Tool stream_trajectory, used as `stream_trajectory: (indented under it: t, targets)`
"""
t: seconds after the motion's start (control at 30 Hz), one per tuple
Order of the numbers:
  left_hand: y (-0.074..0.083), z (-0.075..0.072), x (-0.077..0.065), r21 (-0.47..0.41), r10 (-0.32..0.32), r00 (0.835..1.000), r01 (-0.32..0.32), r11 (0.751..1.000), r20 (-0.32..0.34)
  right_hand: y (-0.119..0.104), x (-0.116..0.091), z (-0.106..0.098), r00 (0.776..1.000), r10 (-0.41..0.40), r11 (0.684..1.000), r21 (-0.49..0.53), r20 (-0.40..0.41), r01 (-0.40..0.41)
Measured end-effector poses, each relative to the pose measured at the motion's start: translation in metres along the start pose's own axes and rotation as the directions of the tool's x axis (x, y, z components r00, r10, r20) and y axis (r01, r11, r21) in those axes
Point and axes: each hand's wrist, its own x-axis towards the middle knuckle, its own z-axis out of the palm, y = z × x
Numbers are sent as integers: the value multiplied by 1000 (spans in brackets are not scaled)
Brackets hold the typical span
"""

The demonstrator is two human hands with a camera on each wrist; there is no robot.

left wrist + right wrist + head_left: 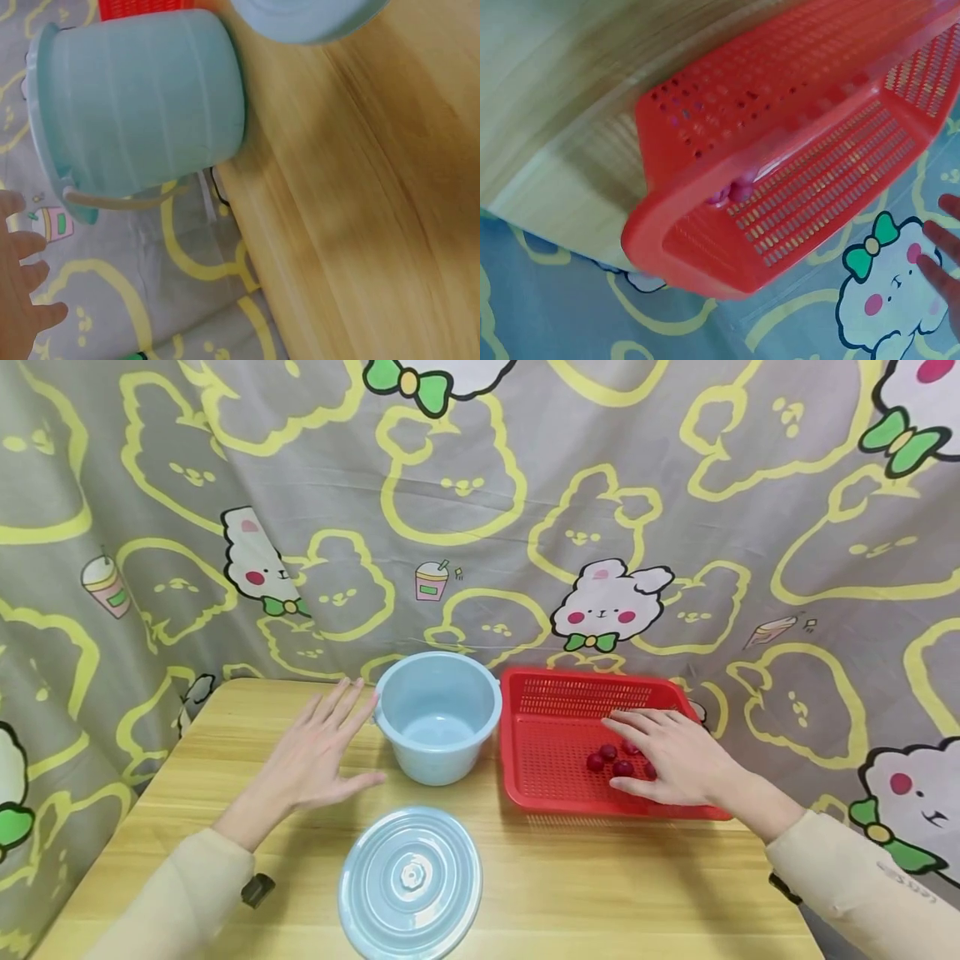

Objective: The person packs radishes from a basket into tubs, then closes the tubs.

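Note:
A light blue plastic bucket (437,764) stands upright, with nothing visible inside. My left hand (318,756) hovers just left of it, fingers spread and holding nothing. In the left wrist view, the bucket's (146,105) handle hangs down its side near my left hand (22,281). My right hand (678,756) is over the right part of a red slotted basket (543,760), its fingers extended and nothing in them. Several small, round, dark red fruits (622,768) lie in the basket beneath that hand, which partly hides them.
A round light blue lid (411,878) lies on the wooden table (585,885), in front of the bucket. Bucket and basket stand side by side near the table's back edge. A grey patterned curtain (480,468) hangs right behind them.

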Motion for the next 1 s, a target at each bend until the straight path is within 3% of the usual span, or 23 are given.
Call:
stream_trajectory:
  t: [0.43, 0.67, 1.0]
  targets:
    - [-4, 11, 18, -38, -28, 998, 30, 999, 57, 15, 21, 33, 990, -67, 998, 24, 124, 65]
    - [-1, 19, 28, -54, -10, 994, 16, 998, 108, 20, 26, 56, 976, -29, 999, 28, 218, 24]
    - [0, 22, 32, -62, -10, 995, 16, 998, 101, 25, 29, 80, 956, -20, 998, 57, 293, 4]
